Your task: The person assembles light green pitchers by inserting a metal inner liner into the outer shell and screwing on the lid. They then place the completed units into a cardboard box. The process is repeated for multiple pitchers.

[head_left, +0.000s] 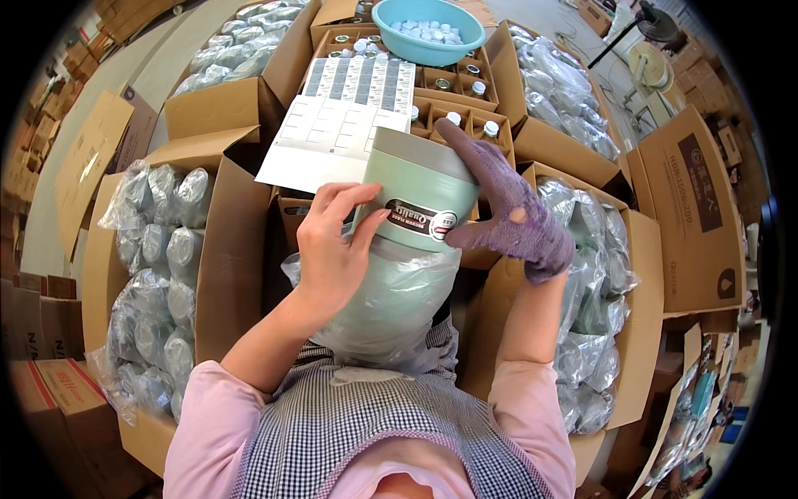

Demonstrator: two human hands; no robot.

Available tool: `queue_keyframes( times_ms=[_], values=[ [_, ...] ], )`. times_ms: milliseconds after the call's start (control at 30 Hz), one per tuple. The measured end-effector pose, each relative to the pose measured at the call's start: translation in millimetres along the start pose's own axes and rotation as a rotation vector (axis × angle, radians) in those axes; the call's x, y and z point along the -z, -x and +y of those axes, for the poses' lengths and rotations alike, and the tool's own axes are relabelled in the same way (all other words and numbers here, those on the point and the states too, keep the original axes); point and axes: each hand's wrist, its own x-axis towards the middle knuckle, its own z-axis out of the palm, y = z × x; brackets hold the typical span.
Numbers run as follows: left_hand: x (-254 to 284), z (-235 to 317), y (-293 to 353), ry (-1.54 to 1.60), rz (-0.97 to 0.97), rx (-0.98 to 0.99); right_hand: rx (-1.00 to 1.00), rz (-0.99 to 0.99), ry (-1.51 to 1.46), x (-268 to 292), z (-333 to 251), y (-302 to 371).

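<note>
Pale-green flask (416, 187), 1 in number, is held upright at the centre, its lower half in a clear plastic bag (391, 308). It is pressed at its label by the bare left hand (328, 249) and clasped by the gloved right hand (507, 212). 1 blue bowl (428, 32) of caps sits behind, with 1 label sheet (341, 116) nearby.

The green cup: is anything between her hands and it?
Partly. The left hand is bare and presses a dark oval sticker onto the green cup. The right hand wears a worn purple glove, so cloth lies between it and the cup. A clear plastic bag covers only the cup's lower part.
</note>
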Motion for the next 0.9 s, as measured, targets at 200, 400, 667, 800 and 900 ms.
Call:
queue_keyframes(
  times_ms=[200, 400, 667, 800, 900],
  values=[
    [-3, 3, 5, -0.052, 0.001, -0.114, 0.082, -0.038, -0.079, 5, 17, -1],
    [-4, 5, 0, -0.112, -0.036, -0.308, 0.124, 0.027, -0.016, -2, 17, -6],
    [-7, 19, -18, -0.231, -0.142, -0.52, 0.181, 0.021, 0.064, -11, 7, -19],
    [-2, 23, -25, -0.39, -0.289, -0.641, 0.185, 0.012, 0.062, -12, 10, -22],
    [3, 29, -35, -0.445, -0.404, -0.722, 0.245, -0.003, 0.099, -6, 10, -21]
  ],
)
